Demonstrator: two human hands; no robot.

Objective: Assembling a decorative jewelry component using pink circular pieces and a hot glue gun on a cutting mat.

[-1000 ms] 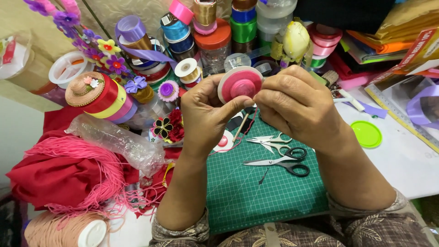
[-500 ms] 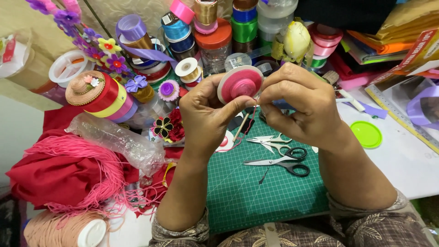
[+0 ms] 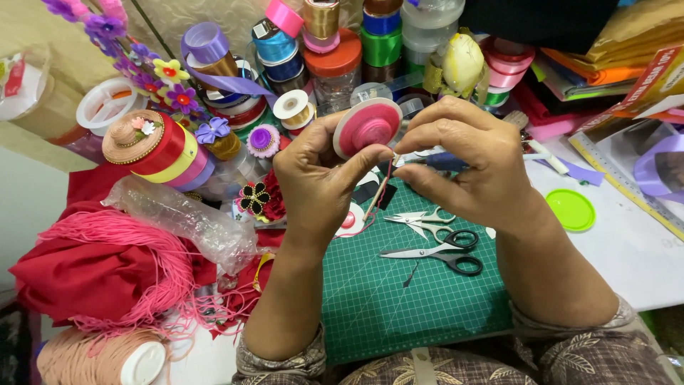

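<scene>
Head view: above a crowded craft bench (image 3: 627,242), the left hand (image 3: 320,178) grips a pink ribbon spool (image 3: 367,127) by its rim, thumb across the front, while the right hand (image 3: 463,160) pinches the ribbon's loose end just beside it. What the right fingertips hold is too fine to make out. Scissors (image 3: 438,253) lie below on the green cutting mat (image 3: 406,299), its near edge hidden by patterned sleeves. Stacked ribbon rolls (image 3: 285,50) crowd the far side; the mat offers the only open room.
</scene>
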